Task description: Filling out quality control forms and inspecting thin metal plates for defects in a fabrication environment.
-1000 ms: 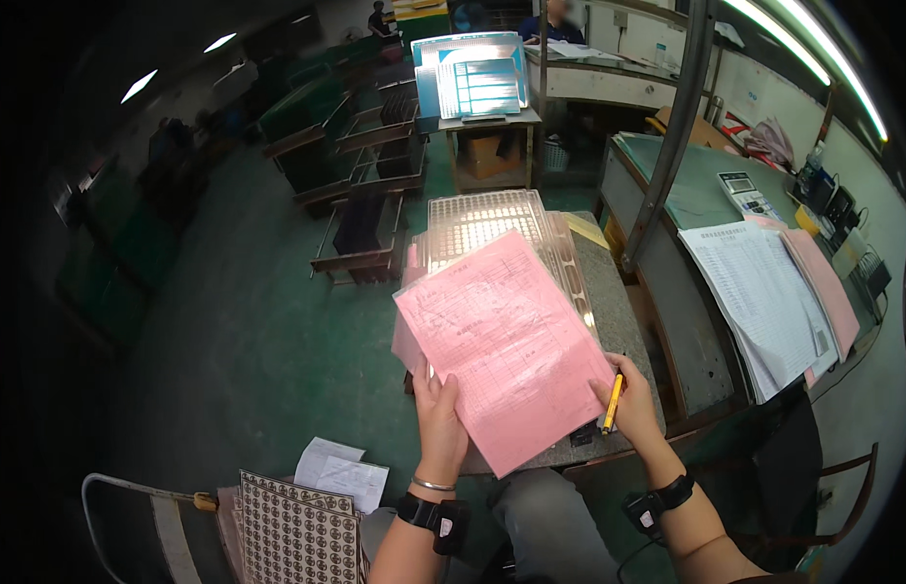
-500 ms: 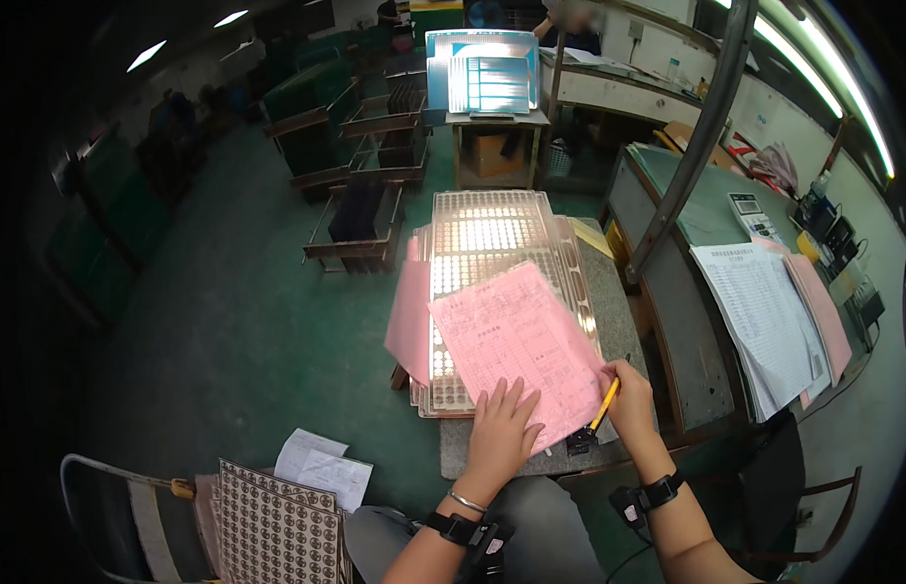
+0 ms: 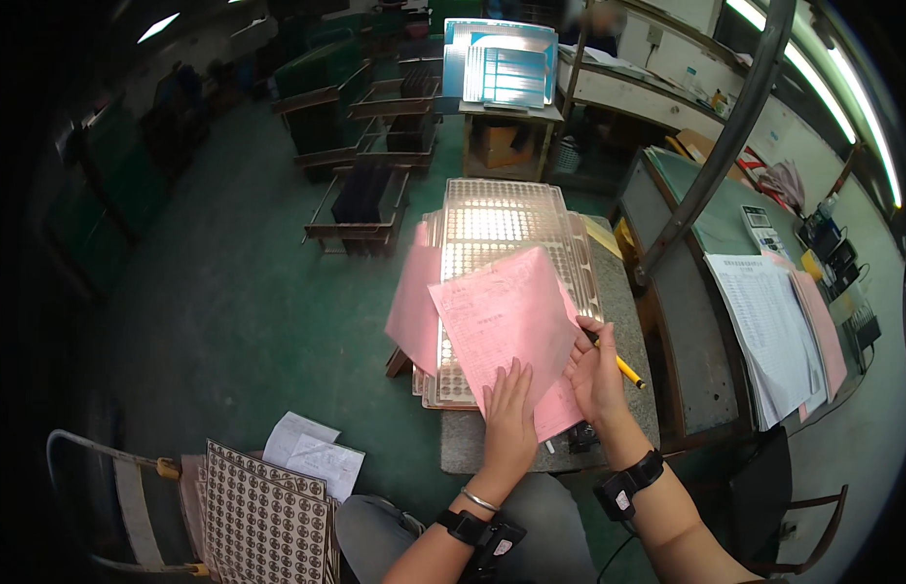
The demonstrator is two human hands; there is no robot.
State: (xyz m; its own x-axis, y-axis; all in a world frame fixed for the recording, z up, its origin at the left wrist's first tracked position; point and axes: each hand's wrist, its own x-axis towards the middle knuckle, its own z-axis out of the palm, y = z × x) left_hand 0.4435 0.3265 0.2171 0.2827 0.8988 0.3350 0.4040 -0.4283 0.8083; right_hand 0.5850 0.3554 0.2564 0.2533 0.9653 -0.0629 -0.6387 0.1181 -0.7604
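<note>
A pink printed sheet (image 3: 482,311) lies at a slant over the stack of panels dotted with rows of round shapes (image 3: 502,202). My left hand (image 3: 511,409) rests on its lower part, fingers stretched out. At the sheet's right side is my right hand (image 3: 599,375), palm turned up, fingertips at the raised edge. A slim yellow pen (image 3: 623,370) with a dark end passes through this hand's fingers. The sheet's right part bends up and shows its plain back; another pink layer lies below it. A second pink sheet (image 3: 414,307) hangs over the stack's left side.
The stack stands on a grey-topped table (image 3: 623,321); a small black object (image 3: 581,438) lies near its front edge. On the right, a green-topped desk (image 3: 711,209) holds papers (image 3: 764,321) and a calculator (image 3: 758,224). Dotted boards (image 3: 268,516) lean at lower left.
My right hand has moved up and left, turning palm up, and the pen now points the other way. The pink sheet's right side has lifted and folded inward. The view has shifted slightly.
</note>
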